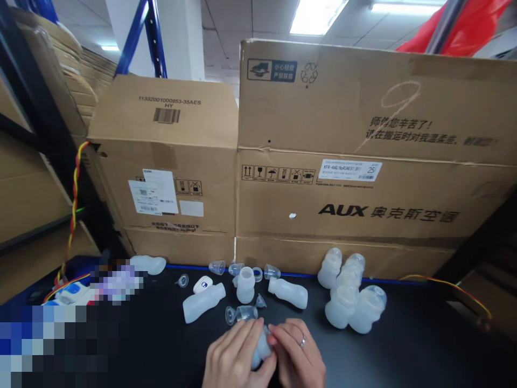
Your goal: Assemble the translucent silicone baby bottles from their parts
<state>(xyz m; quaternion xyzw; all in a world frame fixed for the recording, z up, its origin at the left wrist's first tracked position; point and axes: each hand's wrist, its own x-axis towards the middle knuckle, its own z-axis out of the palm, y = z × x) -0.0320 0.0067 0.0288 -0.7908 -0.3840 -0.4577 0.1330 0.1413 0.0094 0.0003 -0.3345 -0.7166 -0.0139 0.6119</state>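
My left hand (234, 355) is closed around a small translucent whitish bottle (262, 347) near the front of the dark table. Against the bottle's upper right side, the bent fingers of my right hand (301, 353), with a ring on one, are pressed together. Both hands cover much of the bottle, so its ends are hard to make out. Just beyond the fingers lie a clear cup-shaped piece (247, 312), a small clear funnel-like piece (260, 301) and a clear round cap (230, 316). Farther back, a whitish bottle (245, 285) stands upright between two lying bottles, one left (204, 303) and one right (288, 293).
Several assembled translucent bottles (349, 293) cluster at the right. More clear cups (217, 267) and a ring (257, 274) lie along the back, near a white oval case (202, 284). Cardboard walls (278, 215) close off the back; a yellow-red cable (75, 199) hangs at the left.
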